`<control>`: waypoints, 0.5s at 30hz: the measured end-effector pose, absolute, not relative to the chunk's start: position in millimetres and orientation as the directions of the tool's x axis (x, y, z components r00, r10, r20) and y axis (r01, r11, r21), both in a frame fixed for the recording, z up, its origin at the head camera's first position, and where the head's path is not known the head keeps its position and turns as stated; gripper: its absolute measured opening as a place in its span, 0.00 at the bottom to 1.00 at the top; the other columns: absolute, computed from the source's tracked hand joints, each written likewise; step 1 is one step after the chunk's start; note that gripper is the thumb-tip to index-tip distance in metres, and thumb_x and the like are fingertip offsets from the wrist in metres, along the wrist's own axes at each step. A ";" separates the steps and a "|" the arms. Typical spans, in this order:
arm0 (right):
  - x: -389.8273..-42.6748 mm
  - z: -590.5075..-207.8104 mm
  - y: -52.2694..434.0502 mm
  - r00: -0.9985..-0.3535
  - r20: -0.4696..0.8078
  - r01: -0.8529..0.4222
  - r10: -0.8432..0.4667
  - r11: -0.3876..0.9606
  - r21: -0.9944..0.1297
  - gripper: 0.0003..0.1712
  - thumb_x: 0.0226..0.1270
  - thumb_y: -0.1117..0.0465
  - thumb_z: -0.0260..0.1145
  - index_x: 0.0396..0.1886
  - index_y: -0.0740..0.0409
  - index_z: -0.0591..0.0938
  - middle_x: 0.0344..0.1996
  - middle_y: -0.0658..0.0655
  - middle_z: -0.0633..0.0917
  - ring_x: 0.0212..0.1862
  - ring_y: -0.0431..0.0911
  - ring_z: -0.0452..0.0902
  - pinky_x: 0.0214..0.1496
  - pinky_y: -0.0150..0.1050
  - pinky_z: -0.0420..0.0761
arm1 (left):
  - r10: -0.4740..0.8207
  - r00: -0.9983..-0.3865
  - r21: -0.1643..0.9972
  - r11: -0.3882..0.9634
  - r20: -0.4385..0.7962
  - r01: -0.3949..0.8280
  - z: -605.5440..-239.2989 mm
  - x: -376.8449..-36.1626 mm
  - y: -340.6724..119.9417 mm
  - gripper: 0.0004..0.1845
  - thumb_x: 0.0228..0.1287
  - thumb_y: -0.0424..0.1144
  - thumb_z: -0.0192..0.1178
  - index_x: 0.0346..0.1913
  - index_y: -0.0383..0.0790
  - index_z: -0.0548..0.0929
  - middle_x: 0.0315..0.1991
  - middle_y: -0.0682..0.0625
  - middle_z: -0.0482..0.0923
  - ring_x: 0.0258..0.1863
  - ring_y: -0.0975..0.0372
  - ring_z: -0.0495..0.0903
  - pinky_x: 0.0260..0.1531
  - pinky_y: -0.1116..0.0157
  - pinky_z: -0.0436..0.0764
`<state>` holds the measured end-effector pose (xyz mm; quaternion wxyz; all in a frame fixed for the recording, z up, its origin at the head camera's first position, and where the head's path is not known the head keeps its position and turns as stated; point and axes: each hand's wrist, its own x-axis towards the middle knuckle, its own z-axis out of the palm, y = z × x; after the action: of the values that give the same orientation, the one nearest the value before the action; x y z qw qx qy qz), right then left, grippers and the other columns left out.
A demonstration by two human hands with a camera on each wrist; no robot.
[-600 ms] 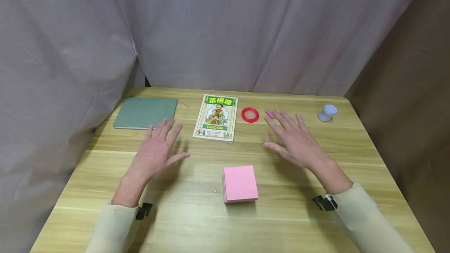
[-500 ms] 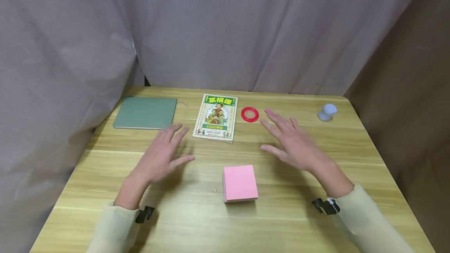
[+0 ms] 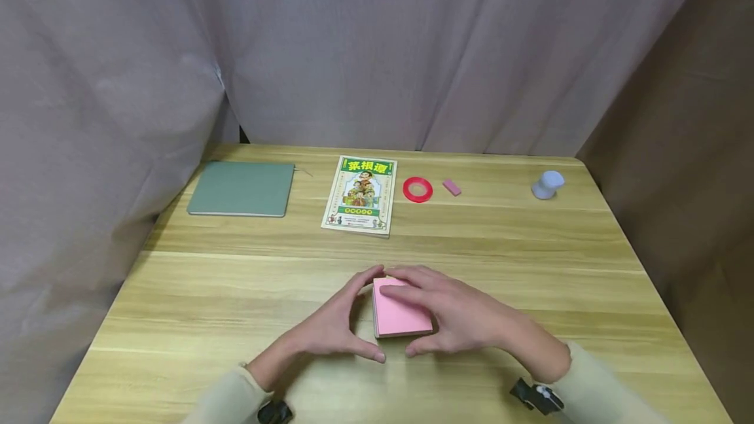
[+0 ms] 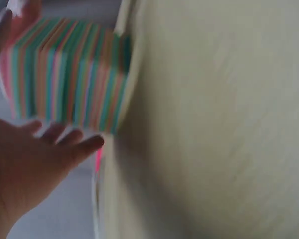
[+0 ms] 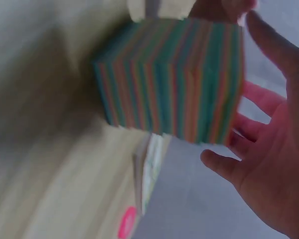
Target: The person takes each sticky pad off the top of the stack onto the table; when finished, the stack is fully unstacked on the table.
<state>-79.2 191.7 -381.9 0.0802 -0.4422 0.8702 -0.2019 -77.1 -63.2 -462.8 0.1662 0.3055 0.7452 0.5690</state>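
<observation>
A block of sticky notes (image 3: pixel 402 319) with a pink top sheet stands on the table in front of me. Its sides show many coloured stripes in both wrist views, as on the block's side (image 5: pixel 169 89) in the right one. My left hand (image 3: pixel 330 324) is at the block's left, thumb and fingers spread in a loose arc beside it. From the other side my right hand (image 3: pixel 462 313) reaches over the top sheet, its fingers extended and its thumb near the front edge. Gaps show between palms and block; whether any fingertip touches it I cannot tell.
Along the back of the wooden table (image 3: pixel 206 300) lie a green notebook (image 3: pixel 241 188), an illustrated book (image 3: pixel 360 195), a red tape roll (image 3: pixel 409 195) and a pink eraser-like piece (image 3: pixel 451 187). A pale blue waisted object (image 3: pixel 548 185) stands far right. Grey curtains (image 3: pixel 330 51) hang behind.
Both hands have come inward and toward me from over the table's middle to either side of the sticky note block. The pink piece by the tape roll is uncovered.
</observation>
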 end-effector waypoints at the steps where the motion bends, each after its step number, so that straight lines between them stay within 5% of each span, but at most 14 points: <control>1: -78.0 -384.8 190.6 -0.589 0.056 -0.746 -0.806 0.516 -0.421 0.49 0.52 0.39 0.75 0.72 0.46 0.68 0.72 0.51 0.64 0.70 0.45 0.59 0.65 0.48 0.69 | 0.635 -0.765 0.949 0.162 0.110 0.271 -465.6 -75.5 -59.1 0.64 0.37 0.46 0.83 0.76 0.56 0.50 0.74 0.57 0.55 0.73 0.61 0.54 0.69 0.50 0.57; 6: -77.9 -392.0 187.5 -0.598 0.105 -0.748 -0.795 0.506 -0.429 0.45 0.54 0.47 0.76 0.71 0.45 0.69 0.69 0.48 0.66 0.67 0.43 0.63 0.60 0.45 0.73 | 0.555 -0.818 0.943 0.163 0.154 0.289 -474.7 -70.1 -43.5 0.56 0.37 0.47 0.83 0.71 0.58 0.59 0.66 0.60 0.66 0.65 0.62 0.66 0.65 0.56 0.65; 15: -80.9 -387.0 188.0 -0.632 0.094 -0.720 -0.769 0.539 -0.436 0.40 0.52 0.45 0.77 0.66 0.44 0.75 0.65 0.47 0.70 0.63 0.43 0.68 0.58 0.45 0.75 | 0.479 -0.864 0.941 0.197 0.153 0.276 -478.3 -68.2 -34.6 0.47 0.39 0.49 0.82 0.64 0.57 0.66 0.57 0.62 0.73 0.55 0.64 0.73 0.57 0.61 0.72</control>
<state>-80.9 188.0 -387.0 0.0547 -0.4252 0.8756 -0.2226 -68.2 -34.6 -478.3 0.0869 0.2456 0.7687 0.5841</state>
